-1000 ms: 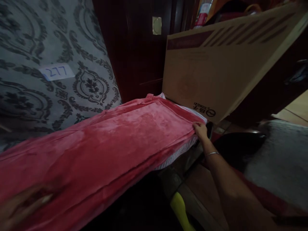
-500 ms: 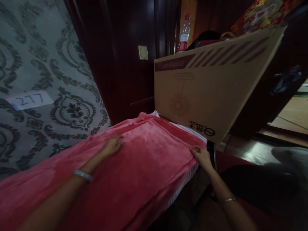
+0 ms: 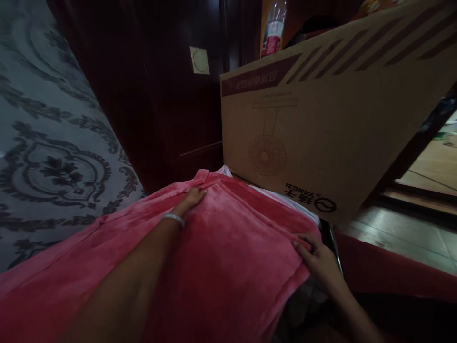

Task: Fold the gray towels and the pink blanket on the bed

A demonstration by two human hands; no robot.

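A red plush blanket [image 3: 228,252] lies spread over a long padded surface that runs from the lower left toward the middle. My left hand [image 3: 193,196] rests flat on the blanket near its far corner, fingers stretched out; a silver bangle sits on that wrist. My right hand [image 3: 316,255] lies on the blanket's near right corner with the fingers pressed on the fabric edge. A white sheet [image 3: 282,197] shows under the blanket at the far end.
A big cardboard box [image 3: 321,119] with a fan drawing stands just beyond the blanket's end. A plastic bottle [image 3: 273,28] stands behind it. Dark wooden panels [image 3: 160,95] fill the back, patterned grey wallpaper [image 3: 53,157] the left. Wooden floor [image 3: 410,228] shows at right.
My left arm came in from the lower left and reached along the blanket to its far corner. My right hand stayed at the right corner. The view moved closer to the box.
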